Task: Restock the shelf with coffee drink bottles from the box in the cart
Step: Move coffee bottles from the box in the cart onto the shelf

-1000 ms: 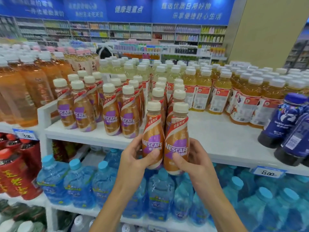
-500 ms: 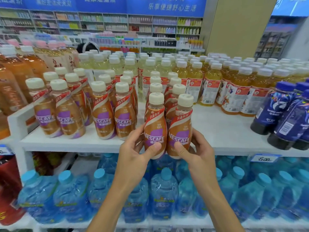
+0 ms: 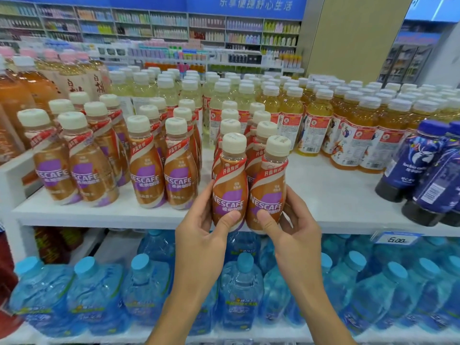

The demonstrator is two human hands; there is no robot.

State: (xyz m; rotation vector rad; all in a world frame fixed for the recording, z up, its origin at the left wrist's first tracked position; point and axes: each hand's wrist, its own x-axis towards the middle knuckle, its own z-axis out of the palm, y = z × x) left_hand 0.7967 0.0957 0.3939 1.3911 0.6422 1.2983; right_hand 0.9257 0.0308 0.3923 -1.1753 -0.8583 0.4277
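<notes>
Raised nearer the shelf [image 3: 328, 195] edge since earlier: left grip [image 3: 199, 235] clasping left coffee bottle [image 3: 230, 185], right grip [image 3: 296, 232] clasping right coffee bottle [image 3: 267, 190] (bottles touching).

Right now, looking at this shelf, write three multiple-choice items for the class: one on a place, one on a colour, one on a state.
1. What stands below the coffee bottles? A bread B blue water bottles C cereal boxes
2. The caps of the two held bottles are? A black B green C cream
3. The left grip is? A holding a bottle B hanging open C flat on the shelf
Key: B, water bottles stand below; C, both caps are cream; A, its fingers curl round one bottle.
</notes>
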